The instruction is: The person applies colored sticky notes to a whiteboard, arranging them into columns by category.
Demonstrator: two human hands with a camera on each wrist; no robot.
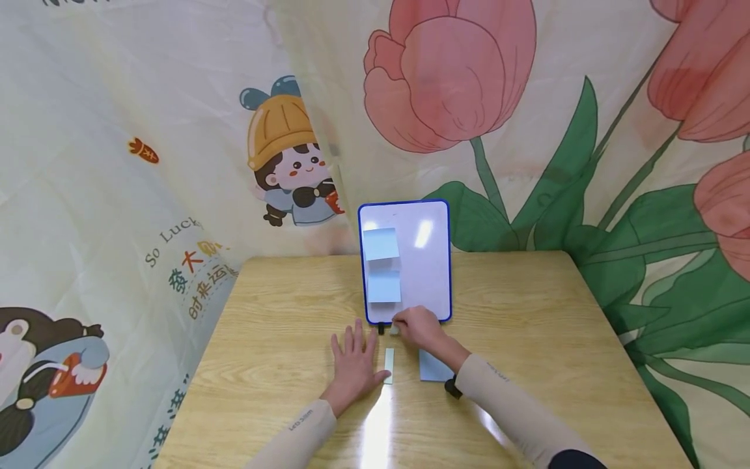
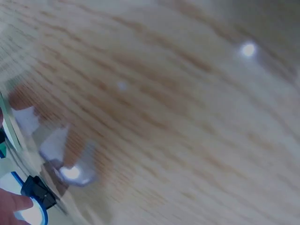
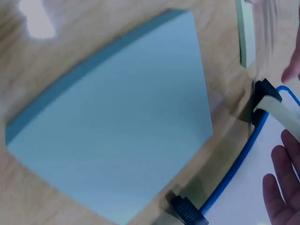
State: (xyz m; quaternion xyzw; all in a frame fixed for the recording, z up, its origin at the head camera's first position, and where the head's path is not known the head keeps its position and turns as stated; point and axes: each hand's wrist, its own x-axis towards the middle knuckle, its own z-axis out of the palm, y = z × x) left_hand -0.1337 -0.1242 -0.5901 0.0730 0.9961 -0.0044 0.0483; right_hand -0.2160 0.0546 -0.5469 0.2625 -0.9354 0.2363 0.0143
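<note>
Pale-green strip [image 1: 394, 330], pinched in the right hand [image 1: 418, 327], looks light and easily creased, best held by one end; left hand [image 1: 353, 367] spread.

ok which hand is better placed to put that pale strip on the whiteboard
Probably the right hand: it pinches the pale green paper strip at the lower edge of the whiteboard. The left hand lies spread on the table, by the narrow sticky-note pad.

Under your left hand [image 1: 354, 366], the tabletop [image 1: 293, 312] is smooth, glossy and wood-grained. At your right hand [image 1: 418, 327], the strip [image 3: 280, 113] and note pad [image 3: 117, 117] are matt paper; ahead of it, the whiteboard [image 1: 424, 280] is glossy, its rim [image 1: 450, 260] plastic-looking.
</note>
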